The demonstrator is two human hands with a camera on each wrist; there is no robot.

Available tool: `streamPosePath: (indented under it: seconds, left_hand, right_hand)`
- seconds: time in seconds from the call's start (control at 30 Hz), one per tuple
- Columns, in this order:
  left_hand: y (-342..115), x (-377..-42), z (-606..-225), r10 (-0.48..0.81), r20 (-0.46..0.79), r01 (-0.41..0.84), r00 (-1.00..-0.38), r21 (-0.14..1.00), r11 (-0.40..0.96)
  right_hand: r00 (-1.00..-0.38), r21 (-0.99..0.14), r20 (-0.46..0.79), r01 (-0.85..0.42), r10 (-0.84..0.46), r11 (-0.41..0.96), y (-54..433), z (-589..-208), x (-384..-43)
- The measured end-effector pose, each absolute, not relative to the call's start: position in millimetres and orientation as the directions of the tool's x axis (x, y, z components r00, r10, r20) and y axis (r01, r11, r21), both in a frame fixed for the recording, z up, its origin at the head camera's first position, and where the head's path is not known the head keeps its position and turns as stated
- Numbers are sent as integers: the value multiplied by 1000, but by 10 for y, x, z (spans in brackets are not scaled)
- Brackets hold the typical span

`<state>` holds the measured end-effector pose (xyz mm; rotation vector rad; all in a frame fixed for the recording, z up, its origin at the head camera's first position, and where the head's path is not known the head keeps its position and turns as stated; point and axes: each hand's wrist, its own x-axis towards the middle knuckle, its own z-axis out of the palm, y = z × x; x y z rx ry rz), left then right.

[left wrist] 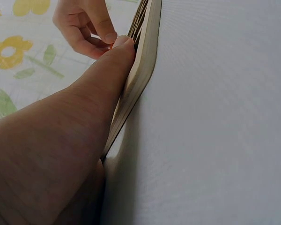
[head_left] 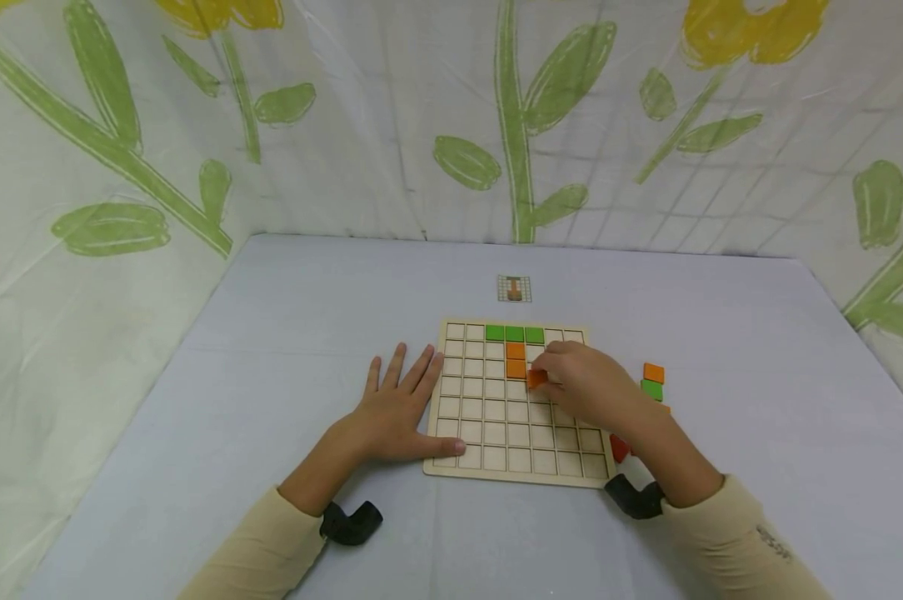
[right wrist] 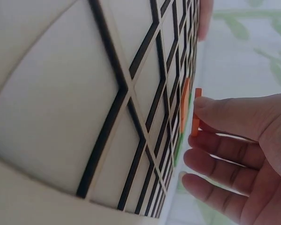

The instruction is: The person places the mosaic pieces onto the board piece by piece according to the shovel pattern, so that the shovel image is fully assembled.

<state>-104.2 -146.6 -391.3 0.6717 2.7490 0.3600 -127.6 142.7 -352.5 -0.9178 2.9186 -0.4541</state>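
Note:
A wooden grid board (head_left: 494, 458) lies flat on the table. Three green square tiles (head_left: 515, 334) fill cells of its top row, and two orange square tiles (head_left: 515, 368) sit below the middle one. Between thumb and fingers my right hand (head_left: 582, 383) pinches another orange tile (right wrist: 196, 112), just above the board and beside the lower placed orange tile. My left hand (head_left: 397, 417) lies with fingers spread at the board's left edge, its thumb resting on the lower left cells. In the left wrist view, the left thumb (left wrist: 107, 63) hides part of the held tile.
Loose tiles lie right of the board: an orange tile (head_left: 654, 372), a green tile (head_left: 651, 389) and red ones (head_left: 620, 448), partly hidden by the right forearm. A small pattern card (head_left: 514, 288) lies behind the board. A flowered curtain (head_left: 361, 125) hangs behind the table.

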Motion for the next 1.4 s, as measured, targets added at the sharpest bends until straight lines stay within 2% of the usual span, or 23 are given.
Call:
streamPosePath:
  seconds: [0.2,0.93,1.4]
  left_hand:
    - [-1470,-1044,-3925,485,-210,414,-849,306,857]
    - [-1475,-1053,-3924,479,-222,411,-849,292,863]
    - [-1473,-1051,-3921,481,-222,413,-848,291,863]
  right_hand:
    - [-823,-286,18,-549,-568,785,1343,-3534,-1278]
    - [-776,-183,62,-627,-628,757,1151,-3579,-1258]
    - [-774,-197,66,-629,-630,752,1155,-3604,-1209]
